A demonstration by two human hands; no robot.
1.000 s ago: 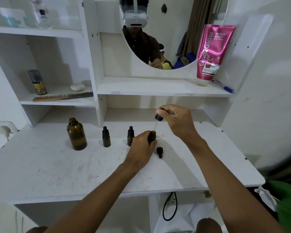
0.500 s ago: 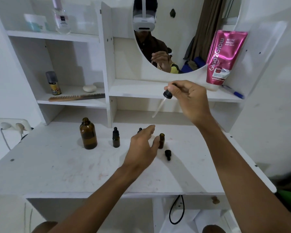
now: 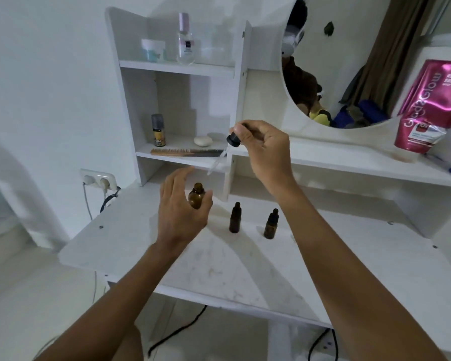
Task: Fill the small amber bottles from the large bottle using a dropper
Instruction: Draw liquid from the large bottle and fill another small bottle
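The right hand (image 3: 264, 149) was pinched around the black bulb of a dropper (image 3: 223, 152), thumb and fingers closed on it, with the glass tube slanting down and to the left, its tip in the air above the large amber bottle (image 3: 196, 196). The wrist was raised well over the worktop (image 3: 219, 269), the forearm running in from the lower right. The left hand (image 3: 181, 212) was spread open, fingers loosely apart, palm turned toward the large bottle; it covered the bottle's left and lower side, and whether it touched the glass could not be told. That bottle stood uncapped near the worktop's back edge, left of the upright divider. Two small amber bottles (image 3: 235, 217) (image 3: 270, 223) with black caps stood to its right, apart from each other and from both hands, between the two forearms. A comb (image 3: 185, 151) lay on the shelf behind the dropper, and a pink tube (image 3: 431, 108) leaned at the mirror (image 3: 349, 61).
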